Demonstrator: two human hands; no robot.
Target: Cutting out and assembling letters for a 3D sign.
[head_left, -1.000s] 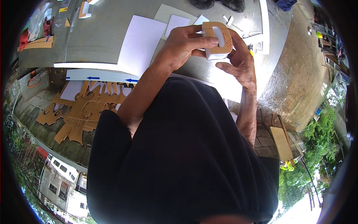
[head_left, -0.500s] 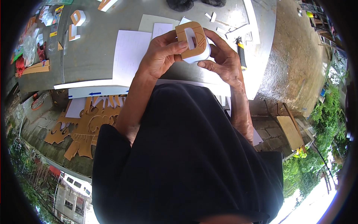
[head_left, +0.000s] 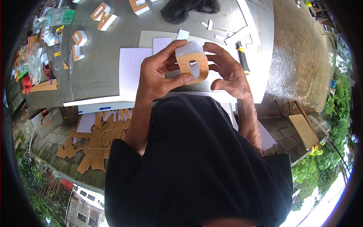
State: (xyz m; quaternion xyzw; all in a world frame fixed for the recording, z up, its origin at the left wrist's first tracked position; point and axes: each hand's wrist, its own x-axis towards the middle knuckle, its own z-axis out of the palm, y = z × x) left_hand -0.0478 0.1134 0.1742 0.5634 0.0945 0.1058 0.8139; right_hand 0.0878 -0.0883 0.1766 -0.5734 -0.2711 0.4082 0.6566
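A block letter D point(head_left: 191, 58), with a brown face carrying red line marks and white side walls, is held up over the table. My left hand point(head_left: 157, 73) grips its left side, thumb at the lower edge of the face and index finger on the white wall. My right hand point(head_left: 232, 77) is close by the letter's right side, fingers spread and curved, thumb standing away. Whether its fingertips touch the letter I cannot tell for sure. Beneath and beyond the hands lie white paper sheets point(head_left: 132, 72). Right of my right hand lies a knife-like tool with a black and yellow handle point(head_left: 243, 60).
More brown-faced letters point(head_left: 106, 22) stand on the grey table point(head_left: 98, 72) at far left. A crumpled black bag point(head_left: 177, 11) and white offcuts point(head_left: 238, 36) lie farther back. Clear plastic and tools point(head_left: 34, 64) crowd the left edge. Brown cut-out sheets point(head_left: 98, 140) sit below the table's near edge.
The letter has tilted, so its white wall now faces up and its face leans toward me. Both hands have come nearer my body. My right fingers have loosened from around the letter.
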